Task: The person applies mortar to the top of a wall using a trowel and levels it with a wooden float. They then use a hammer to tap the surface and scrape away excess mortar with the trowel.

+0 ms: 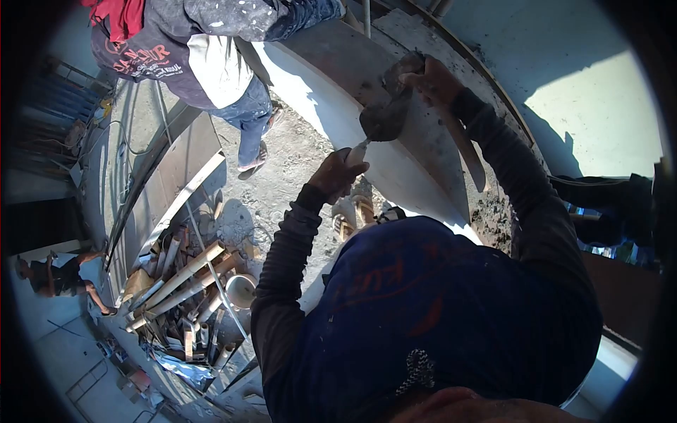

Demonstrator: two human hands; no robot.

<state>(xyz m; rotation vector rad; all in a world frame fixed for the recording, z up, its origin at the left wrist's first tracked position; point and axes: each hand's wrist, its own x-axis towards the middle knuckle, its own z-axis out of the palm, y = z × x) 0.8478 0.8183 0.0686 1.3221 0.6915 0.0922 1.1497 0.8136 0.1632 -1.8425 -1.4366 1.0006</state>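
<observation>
My left hand (337, 175) is closed around the pale handle of a trowel (384, 123), its dark, rounded blade pointing up and to the right. Beyond the blade, my right hand (436, 83) is closed on a long, flat brown strip (465, 151) that slants down to a rounded end. A dark, mortar-smeared lump (403, 70) shows at the right fingers, close to the trowel blade. Both hands are over a long, grey-brown slab (338, 63) with a bright white side, and dark crumbs of mortar (492, 211) lie near its lower right end.
A co-worker (176, 63) in a dark printed shirt stands at upper left beside the slab. Another person (63, 273) is at far left. Below lies a pile of wood and pipe scraps (187, 296) with a bucket (241, 290). A leaning board (176, 183) and a thin pole (215, 271) are near it.
</observation>
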